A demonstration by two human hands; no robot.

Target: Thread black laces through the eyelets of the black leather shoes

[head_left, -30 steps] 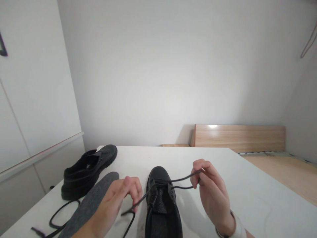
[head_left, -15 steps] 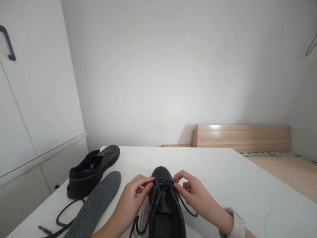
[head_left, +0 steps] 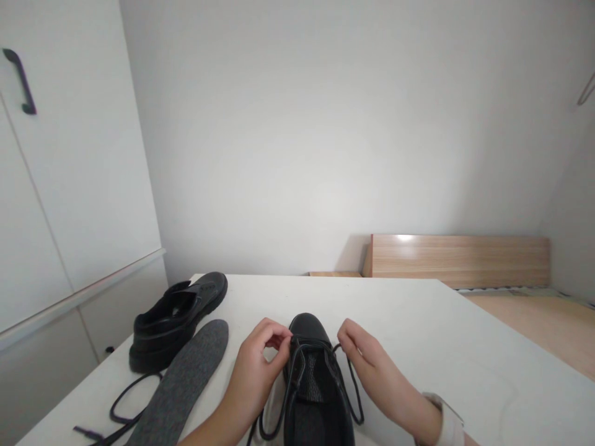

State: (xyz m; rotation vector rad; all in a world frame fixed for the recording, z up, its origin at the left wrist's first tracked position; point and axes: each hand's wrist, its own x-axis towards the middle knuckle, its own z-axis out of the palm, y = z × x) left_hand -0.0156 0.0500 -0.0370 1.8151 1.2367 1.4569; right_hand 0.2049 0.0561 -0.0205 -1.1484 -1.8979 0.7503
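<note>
A black shoe (head_left: 305, 323) stands on the white table in front of me, toe pointing away, its tongue and opening facing me. A black shoelace (head_left: 357, 396) runs across its front eyelets, with a loose length hanging down on each side. At the left eyelet edge, the thumb and forefinger of my left hand (head_left: 260, 356) are pinched together on the lace; the fingertips partly hide it. My right hand (head_left: 367, 359), a little off the shoe's right side, has its fingers closed on the lace where it leaves the shoe.
To the left lie a grey felt insole (head_left: 190, 375) and another black shoe (head_left: 174, 319) without laces. A second black lace (head_left: 116, 415) is partly under the insole. A white cabinet (head_left: 79, 186) borders the table's left; a wooden headboard (head_left: 460, 255) stands beyond.
Both hands came in from holding the lace stretched out to pinching it close to the front eyelets. Since then my right hand has moved slightly right, away from the shoe. The view shifted slightly.
</note>
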